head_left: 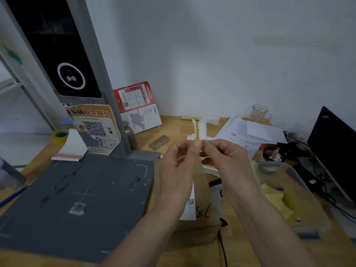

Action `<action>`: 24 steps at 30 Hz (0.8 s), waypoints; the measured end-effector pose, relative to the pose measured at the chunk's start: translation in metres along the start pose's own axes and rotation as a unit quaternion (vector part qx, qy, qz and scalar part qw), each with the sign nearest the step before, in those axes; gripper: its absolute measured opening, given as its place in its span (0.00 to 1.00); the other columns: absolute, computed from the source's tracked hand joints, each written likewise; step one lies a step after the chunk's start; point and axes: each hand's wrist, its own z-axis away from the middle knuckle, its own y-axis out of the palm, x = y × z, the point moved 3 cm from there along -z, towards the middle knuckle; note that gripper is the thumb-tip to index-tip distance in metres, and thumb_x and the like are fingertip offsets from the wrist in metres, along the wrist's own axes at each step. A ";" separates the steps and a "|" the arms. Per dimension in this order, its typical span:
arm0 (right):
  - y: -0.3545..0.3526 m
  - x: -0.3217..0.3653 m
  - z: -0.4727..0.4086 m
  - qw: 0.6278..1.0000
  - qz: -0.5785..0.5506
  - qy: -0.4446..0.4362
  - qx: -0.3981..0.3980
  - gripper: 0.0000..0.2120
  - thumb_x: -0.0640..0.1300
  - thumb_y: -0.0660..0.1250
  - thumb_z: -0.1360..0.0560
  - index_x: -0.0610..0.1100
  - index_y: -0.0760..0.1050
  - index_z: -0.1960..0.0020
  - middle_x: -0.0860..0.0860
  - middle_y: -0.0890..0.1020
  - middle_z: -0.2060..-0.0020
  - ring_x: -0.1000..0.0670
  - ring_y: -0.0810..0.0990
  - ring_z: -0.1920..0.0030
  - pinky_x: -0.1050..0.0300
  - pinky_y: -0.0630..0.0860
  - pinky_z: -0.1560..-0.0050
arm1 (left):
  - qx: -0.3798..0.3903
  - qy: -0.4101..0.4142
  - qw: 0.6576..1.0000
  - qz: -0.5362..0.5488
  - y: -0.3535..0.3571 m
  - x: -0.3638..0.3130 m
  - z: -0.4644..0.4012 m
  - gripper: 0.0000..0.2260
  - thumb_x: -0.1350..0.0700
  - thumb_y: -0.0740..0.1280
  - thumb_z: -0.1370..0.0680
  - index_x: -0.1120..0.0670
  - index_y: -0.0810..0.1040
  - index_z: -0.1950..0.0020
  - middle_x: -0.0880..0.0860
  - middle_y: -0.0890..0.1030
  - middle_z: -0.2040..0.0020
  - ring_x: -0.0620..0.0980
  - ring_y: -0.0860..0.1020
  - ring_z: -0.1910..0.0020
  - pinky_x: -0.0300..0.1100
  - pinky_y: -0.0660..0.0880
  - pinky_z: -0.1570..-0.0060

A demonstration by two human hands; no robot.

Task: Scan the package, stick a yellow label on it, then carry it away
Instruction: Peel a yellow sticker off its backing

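Both my hands were up in front of me at center frame, over the far end of the package (200, 218). My left hand (178, 160) and right hand (229, 158) met at the fingertips, pinching a thin strip of label backing (200, 130) w/ a pale yellow label (195, 130) along its left edge; the strip stood upright above my fingers. Motion blur hid exactly how the fingers lay.

The package sat below my wrists, approx 6 o'clock from the hands: a brown cardboard box, matte, flat top, w/ a white printed shipping label (189, 207) carrying a small QR code, and "86" or similar scrawled in dark marker beside it. It lay on the wooden desk (173, 128), touching the right edge of the grey scanner base (77, 199), a flat scuffed slab w/ white guide marks. The scanner's grey post w/ a glossy black screen (63, 54) rose at 10 o'clock.

At 4 o'clock, a clear plastic bin (292, 174), rounded corners, held a heap of yellow label sheets (277, 199) and a small round tub (269, 164). A handheld scanner (216, 189), partly hidden, lay between box and bin. At 2 o'clock, loose white papers (250, 132) and a clear glass mug (260, 112). At 9 o'clock, a roll of yellowish tape (59, 134), a notepad (71, 149), and a QR poster (94, 128). A black laptop (333, 151) stood at 3 o'clock.
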 end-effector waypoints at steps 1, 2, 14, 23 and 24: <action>0.000 0.000 0.000 1.000 -0.003 0.000 0.002 0.06 0.43 0.70 0.27 0.42 0.83 0.58 0.46 0.85 0.63 0.49 0.83 0.60 0.57 0.81 0.56 | 0.008 -0.005 1.000 0.000 0.002 0.003 0.003 0.07 0.49 0.69 0.26 0.50 0.81 0.52 0.42 0.84 0.58 0.33 0.80 0.57 0.24 0.73 0.61; 0.000 -0.001 0.000 1.000 -0.005 -0.001 0.005 0.06 0.43 0.69 0.27 0.41 0.83 0.58 0.45 0.86 0.62 0.48 0.84 0.59 0.58 0.81 0.55 | 0.008 -0.007 1.000 -0.003 0.002 0.005 0.003 0.08 0.49 0.69 0.26 0.50 0.81 0.51 0.43 0.84 0.57 0.35 0.80 0.57 0.24 0.73 0.61; -0.010 -0.010 -0.008 0.996 -0.070 0.048 -0.005 0.07 0.43 0.72 0.29 0.39 0.82 0.59 0.46 0.81 0.68 0.49 0.79 0.63 0.56 0.77 0.58 | -0.081 -0.062 0.994 0.044 -0.009 0.010 -0.013 0.06 0.56 0.68 0.24 0.57 0.81 0.56 0.49 0.81 0.61 0.40 0.77 0.65 0.34 0.75 0.62; -0.010 -0.013 -0.011 0.997 -0.071 0.043 -0.002 0.04 0.39 0.71 0.29 0.38 0.82 0.57 0.44 0.83 0.63 0.49 0.80 0.62 0.57 0.78 0.60 | -0.057 -0.099 0.988 0.099 -0.009 0.014 -0.022 0.05 0.64 0.69 0.25 0.64 0.79 0.51 0.57 0.82 0.56 0.47 0.83 0.60 0.42 0.82 0.53; -0.009 -0.014 -0.011 0.997 -0.069 0.041 0.006 0.04 0.38 0.70 0.28 0.37 0.82 0.56 0.43 0.84 0.62 0.49 0.80 0.61 0.58 0.78 0.60 | -0.043 -0.102 0.988 0.108 -0.008 0.013 -0.022 0.06 0.65 0.69 0.25 0.65 0.78 0.50 0.58 0.82 0.55 0.50 0.83 0.59 0.43 0.82 0.53</action>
